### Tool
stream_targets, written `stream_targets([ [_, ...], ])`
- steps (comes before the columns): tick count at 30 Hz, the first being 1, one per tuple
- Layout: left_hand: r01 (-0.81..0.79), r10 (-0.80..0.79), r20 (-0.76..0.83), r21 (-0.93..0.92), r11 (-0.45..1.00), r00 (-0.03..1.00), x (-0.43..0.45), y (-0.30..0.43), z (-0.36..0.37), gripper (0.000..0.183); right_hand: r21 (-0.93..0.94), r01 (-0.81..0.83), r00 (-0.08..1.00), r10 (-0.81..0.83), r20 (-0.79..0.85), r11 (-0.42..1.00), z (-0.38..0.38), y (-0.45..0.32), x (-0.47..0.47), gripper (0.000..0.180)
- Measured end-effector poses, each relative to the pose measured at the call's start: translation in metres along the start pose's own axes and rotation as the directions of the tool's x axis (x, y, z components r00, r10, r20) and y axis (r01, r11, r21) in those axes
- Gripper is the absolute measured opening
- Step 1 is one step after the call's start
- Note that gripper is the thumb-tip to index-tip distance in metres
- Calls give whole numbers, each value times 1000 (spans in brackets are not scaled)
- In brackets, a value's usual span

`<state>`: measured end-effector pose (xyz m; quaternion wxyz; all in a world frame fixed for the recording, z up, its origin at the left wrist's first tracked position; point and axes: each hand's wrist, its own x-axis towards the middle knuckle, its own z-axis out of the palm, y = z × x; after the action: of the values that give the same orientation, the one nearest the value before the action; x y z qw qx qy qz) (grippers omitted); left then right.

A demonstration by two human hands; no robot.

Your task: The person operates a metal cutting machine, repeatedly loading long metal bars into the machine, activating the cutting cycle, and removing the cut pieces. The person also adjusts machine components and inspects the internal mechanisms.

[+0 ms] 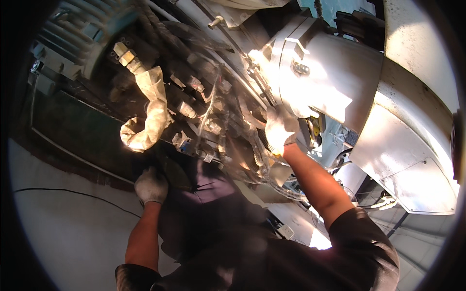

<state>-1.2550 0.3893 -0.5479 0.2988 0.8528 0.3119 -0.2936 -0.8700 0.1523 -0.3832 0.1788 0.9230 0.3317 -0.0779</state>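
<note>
My left hand point(152, 185), in a pale work glove, rests by the knee of my dark trousers point(214, 182) at the rim of a dark metal tray point(80, 127). Its fingers are curled and partly hidden, so what they hold, if anything, does not show. My right hand point(280, 125), also gloved, reaches up against the machine beside a large white metal housing point(327, 65). Strong sunlight bleaches that glove, and its fingers are hidden. Close to it run a thin metal rod point(260, 85) and a ribbed hose point(267, 142).
A hose wrapped in pale covering point(153, 105) curves down from a brass-coloured hex fitting point(125, 54). Dusty valve connectors with cables point(187, 109) stand between the hands. A finned motor point(76, 32) is at upper left. A black cable point(80, 194) crosses the pale surface at left.
</note>
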Motion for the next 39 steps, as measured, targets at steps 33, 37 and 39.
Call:
stream_targets([
  [33, -81, 79, 104, 13, 997, 991, -19, -96, -109, 17, -32, 179, 942, -162, 294, 983, -211, -111, 227, 31],
  [37, -88, 86, 99, 12, 996, 991, -10, -99, -108, 19, -207, 145, 900, -42, 434, 967, -228, -140, 251, 31],
  [39, -95, 92, 96, 22, 995, 991, -7, -98, -108, 19, -204, 208, 895, -102, 435, 957, -228, -141, 258, 29],
])
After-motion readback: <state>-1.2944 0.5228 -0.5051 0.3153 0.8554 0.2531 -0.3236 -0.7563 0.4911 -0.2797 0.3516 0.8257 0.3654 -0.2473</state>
